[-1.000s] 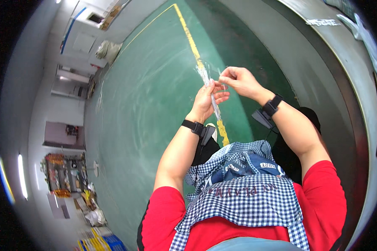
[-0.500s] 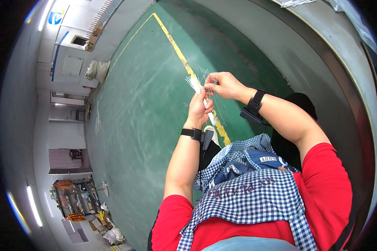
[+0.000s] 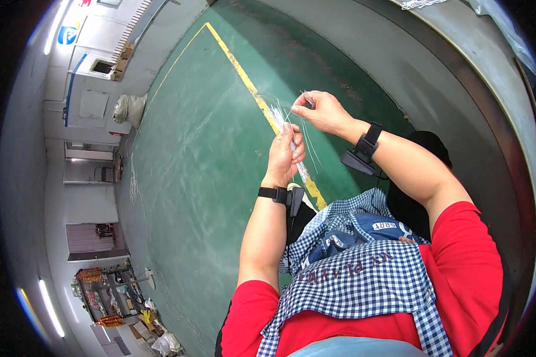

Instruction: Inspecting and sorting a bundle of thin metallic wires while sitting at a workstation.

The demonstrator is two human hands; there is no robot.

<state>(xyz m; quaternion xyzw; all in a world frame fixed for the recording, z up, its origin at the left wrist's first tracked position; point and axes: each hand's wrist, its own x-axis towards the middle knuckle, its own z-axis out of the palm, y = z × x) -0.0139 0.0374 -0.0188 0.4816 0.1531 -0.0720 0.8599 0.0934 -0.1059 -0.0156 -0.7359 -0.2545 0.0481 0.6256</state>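
Green painted floor [image 3: 184, 149] lies below. I observe the left hand [image 3: 284, 153] closed around a slender bundle of whitish strands [image 3: 277, 118], far ends fanned; the right hand [image 3: 323, 112], just beside it, pinches a few fine pale strands [image 3: 309, 146].

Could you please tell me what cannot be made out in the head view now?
All in the head view:
White strand bundle: middle hidden by the left hand.
Fine strands below the right hand: too thin to count surely.
Upper-right white bundle: cut off by the top edge.
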